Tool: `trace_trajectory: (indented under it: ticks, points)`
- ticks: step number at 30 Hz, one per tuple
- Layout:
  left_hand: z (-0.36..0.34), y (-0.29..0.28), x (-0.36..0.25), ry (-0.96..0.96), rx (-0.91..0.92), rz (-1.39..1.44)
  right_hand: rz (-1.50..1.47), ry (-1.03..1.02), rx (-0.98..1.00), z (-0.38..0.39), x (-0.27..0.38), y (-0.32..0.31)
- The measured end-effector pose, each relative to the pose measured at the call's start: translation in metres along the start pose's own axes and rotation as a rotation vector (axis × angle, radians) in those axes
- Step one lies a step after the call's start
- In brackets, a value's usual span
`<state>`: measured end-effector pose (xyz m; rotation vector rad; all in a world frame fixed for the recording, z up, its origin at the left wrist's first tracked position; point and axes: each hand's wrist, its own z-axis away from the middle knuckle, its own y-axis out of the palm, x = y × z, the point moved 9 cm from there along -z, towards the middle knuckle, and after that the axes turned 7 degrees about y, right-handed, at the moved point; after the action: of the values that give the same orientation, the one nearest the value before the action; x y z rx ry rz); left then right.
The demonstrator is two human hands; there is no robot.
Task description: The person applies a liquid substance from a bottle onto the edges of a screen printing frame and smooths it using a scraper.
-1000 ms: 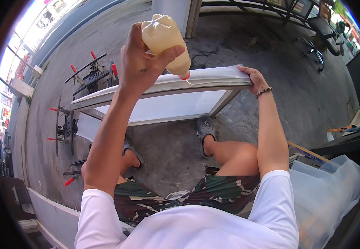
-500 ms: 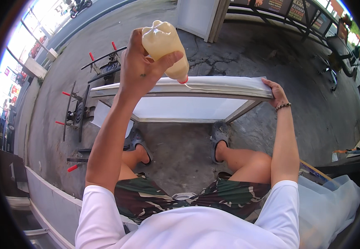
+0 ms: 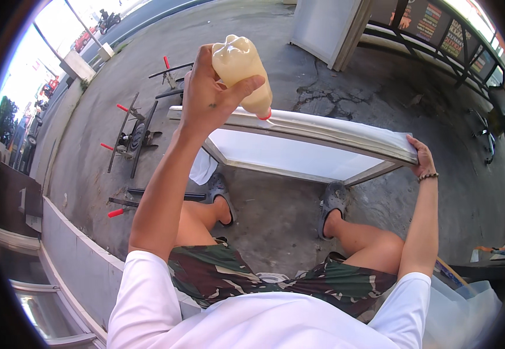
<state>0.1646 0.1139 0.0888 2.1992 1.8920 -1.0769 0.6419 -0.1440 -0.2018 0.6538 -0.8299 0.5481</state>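
Note:
Tipped cap-down, a clear plastic bottle (image 3: 243, 70) of cream-coloured liquid is held in my left hand (image 3: 209, 96), fingers wrapped round it. Its red cap (image 3: 265, 116) points at the top edge of a metal-framed panel (image 3: 322, 129), and a thin white streak shows just below the cap. White sheeting lies along the far side of that edge. The panel stands across in front of my feet, its inner face (image 3: 293, 156) white. My right hand (image 3: 422, 157) is closed round the panel's right end, thumb on top. Behind my left forearm, the panel's left part is partly hidden.
Metal clamps with red handles (image 3: 130, 136) lie on the concrete floor at left, another (image 3: 147, 200) near my left shoe. A white cloth (image 3: 203, 168) is beside that shoe. A white cabinet-like box (image 3: 328, 29) stands beyond, with clear plastic sheeting (image 3: 461, 314) at lower right.
The view has turned, shifting the surroundings to the right. Along the panel's edge, the bottle has moved a little toward the left end. My right hand keeps its hold on the right end.

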Motion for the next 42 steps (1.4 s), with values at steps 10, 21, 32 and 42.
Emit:
trace_trajectory:
  ticks: [10,21,32,42]
  points:
    - [0.003,-0.051,0.018,-0.026,-0.049,-0.082,-0.023,0.029,0.028,-0.003,-0.001,-0.005]
    - [0.017,-0.118,0.037,-0.116,-0.130,-0.191,-0.056,0.063,0.062,-0.008,-0.005,-0.010]
    - [0.026,-0.179,0.057,-0.185,-0.210,-0.317,-0.049,0.064,0.083,0.000,-0.003,0.002]
    - [0.032,-0.205,0.078,-0.239,-0.248,-0.305,-0.024,0.041,0.090,-0.006,-0.002,-0.006]
